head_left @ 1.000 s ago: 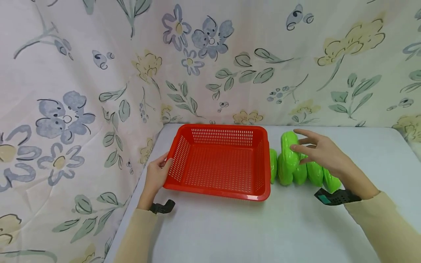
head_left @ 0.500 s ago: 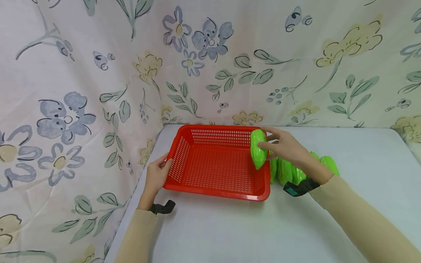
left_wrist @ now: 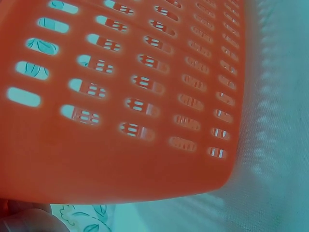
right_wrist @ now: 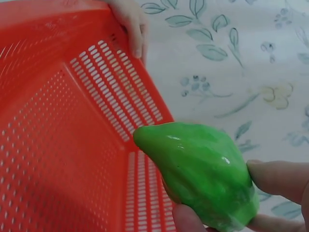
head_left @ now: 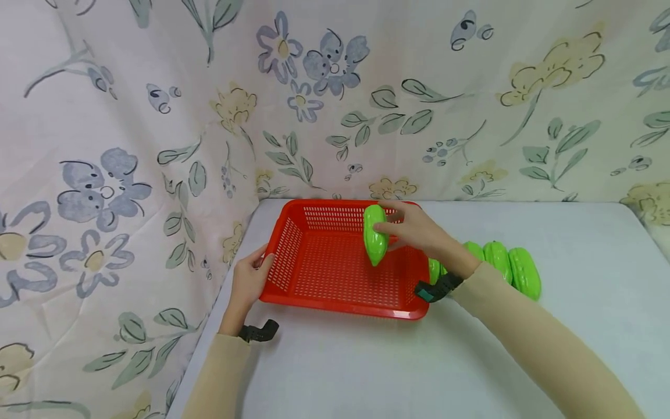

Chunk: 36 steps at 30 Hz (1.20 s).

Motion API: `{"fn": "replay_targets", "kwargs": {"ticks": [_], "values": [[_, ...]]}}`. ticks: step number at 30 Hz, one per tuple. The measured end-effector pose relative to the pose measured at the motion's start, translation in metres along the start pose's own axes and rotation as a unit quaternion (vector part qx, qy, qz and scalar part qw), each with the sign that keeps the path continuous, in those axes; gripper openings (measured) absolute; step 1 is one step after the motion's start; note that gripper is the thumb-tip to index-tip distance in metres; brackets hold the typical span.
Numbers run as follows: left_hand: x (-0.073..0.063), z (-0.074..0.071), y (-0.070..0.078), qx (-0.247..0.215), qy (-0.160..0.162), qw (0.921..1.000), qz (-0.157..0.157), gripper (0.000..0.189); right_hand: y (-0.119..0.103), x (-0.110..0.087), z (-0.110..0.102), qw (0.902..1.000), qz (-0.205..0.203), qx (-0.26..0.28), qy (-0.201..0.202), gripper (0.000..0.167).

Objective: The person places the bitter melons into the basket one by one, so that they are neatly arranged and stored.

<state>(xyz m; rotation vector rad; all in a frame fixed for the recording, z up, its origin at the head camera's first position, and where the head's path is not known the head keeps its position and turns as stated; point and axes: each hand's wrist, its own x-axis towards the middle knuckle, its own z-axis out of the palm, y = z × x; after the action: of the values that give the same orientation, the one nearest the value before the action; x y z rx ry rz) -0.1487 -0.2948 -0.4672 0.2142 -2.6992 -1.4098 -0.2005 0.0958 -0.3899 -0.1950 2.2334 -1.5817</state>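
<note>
A red plastic basket [head_left: 342, 309] with slotted walls stands on the white table. At its left rim my left hand [head_left: 250, 280] grips the edge, thumb at the top. The left wrist view is filled by the basket's outer wall [left_wrist: 96, 166], with part of the hand [left_wrist: 34, 220] at the lower left. Over the basket's right half, my right hand [head_left: 419, 233] holds a glossy green vegetable [head_left: 374, 235] between thumb and fingers. Seen from the right wrist, the vegetable [right_wrist: 198, 169] is lumpy, lightly ridged and tapered to a blunt tip. The basket floor beneath it is bare.
Several like green vegetables [head_left: 525, 273] lie in a row right of the basket, partly hidden by my right forearm. Flower-printed cloth [head_left: 445, 116] hangs behind the table and along its left side.
My right hand has lifted one green vegetable from the row and carried it left, over the basket's right rim and above its inside. My left hand stays on the left rim.
</note>
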Motion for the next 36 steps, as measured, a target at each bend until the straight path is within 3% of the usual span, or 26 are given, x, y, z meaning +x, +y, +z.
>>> {"fn": "replay_targets", "kwargs": {"ticks": [13, 19, 26, 36], "values": [[-0.003, -0.004, -0.002, -0.001, 0.001, 1.0000, -0.003, 0.050, -0.025, 0.032, 0.061, 0.9994, -0.009, 0.022, -0.024, 0.070], [-0.003, -0.003, -0.002, -0.006, 0.004, 1.0000, -0.002, 0.051, -0.032, 0.047, 0.083, 0.9966, -0.010, 0.074, -0.036, 0.068], [-0.003, -0.002, 0.002, -0.027, -0.003, 0.9996, 0.005, 0.049, -0.034, 0.060, 0.101, 0.9925, -0.007, 0.112, -0.047, 0.066], [-0.002, 0.000, 0.000, -0.022, -0.004, 0.9997, 0.001, 0.050, -0.033, 0.066, 0.113, 0.9918, 0.008, 0.118, -0.049, 0.068]]}}
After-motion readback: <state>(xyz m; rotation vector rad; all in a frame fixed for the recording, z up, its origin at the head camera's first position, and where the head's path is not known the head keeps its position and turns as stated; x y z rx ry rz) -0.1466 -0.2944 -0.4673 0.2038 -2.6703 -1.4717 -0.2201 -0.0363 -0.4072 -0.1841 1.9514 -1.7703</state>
